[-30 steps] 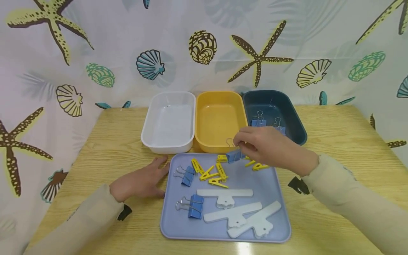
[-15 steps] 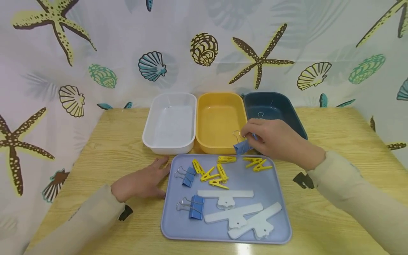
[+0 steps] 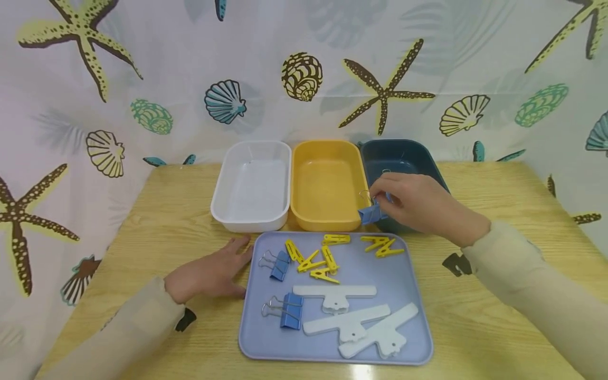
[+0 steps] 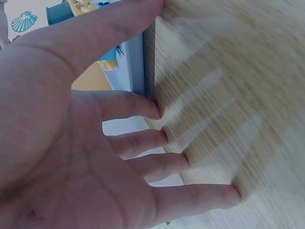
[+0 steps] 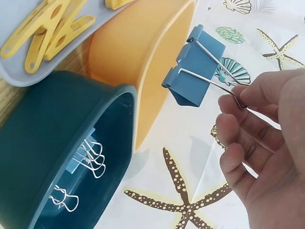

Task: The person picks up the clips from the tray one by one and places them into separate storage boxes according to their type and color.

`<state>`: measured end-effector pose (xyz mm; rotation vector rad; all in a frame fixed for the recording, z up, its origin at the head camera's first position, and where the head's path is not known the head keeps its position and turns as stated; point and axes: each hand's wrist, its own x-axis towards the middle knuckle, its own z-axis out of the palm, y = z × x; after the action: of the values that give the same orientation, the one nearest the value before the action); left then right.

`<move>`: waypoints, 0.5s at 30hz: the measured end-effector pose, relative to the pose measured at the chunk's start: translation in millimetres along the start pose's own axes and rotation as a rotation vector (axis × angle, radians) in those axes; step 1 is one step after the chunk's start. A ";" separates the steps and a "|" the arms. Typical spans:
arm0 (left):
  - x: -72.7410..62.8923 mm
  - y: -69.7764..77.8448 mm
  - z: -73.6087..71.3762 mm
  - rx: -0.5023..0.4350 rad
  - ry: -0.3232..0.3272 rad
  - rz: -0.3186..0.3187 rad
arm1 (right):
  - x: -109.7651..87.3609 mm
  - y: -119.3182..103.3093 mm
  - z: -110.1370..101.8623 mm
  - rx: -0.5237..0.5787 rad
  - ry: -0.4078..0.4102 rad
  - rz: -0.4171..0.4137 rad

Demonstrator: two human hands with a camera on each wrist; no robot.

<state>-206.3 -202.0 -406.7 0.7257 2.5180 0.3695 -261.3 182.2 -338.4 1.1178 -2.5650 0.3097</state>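
My right hand [image 3: 418, 203] pinches a blue binder clip [image 5: 198, 67] by one wire handle, between thumb and index finger. In the head view the clip hangs near the front rims where the yellow bin [image 3: 328, 184] meets the dark teal bin [image 3: 404, 150]. Several binder clips [image 5: 88, 157] lie inside the teal bin. My left hand [image 3: 209, 274] rests with spread fingers on the table, by the left edge of the lavender tray [image 3: 413, 348]. On that tray are two blue binder clips [image 3: 292, 311], several yellow clothespins [image 3: 330, 258] and three white bag clips [image 3: 347, 323].
A white bin [image 3: 254, 187] stands left of the yellow one, the three bins side by side behind the tray. The wooden table [image 3: 166, 206] ends at a curtain [image 3: 266, 63] printed with shells and starfish.
My right hand has moved right and a little away from me, carrying the binder clip from over the tray to the bins' front rims. The left hand stays put.
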 end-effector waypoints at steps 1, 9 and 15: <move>-0.2 -0.5 0.2 -0.005 -0.004 -0.003 | 0.2 1.3 0.6 -0.001 0.004 -0.007; 0.5 -2.7 0.1 -0.004 0.004 -0.002 | 1.3 9.6 1.0 -0.021 0.045 -0.013; 0.3 -2.9 0.7 -0.006 -0.002 -0.006 | 2.3 12.8 -0.5 -0.022 0.011 0.032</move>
<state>-207.4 -204.2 -408.5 0.7154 2.5159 0.3740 -272.2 189.4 -337.9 1.0657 -2.5719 0.2940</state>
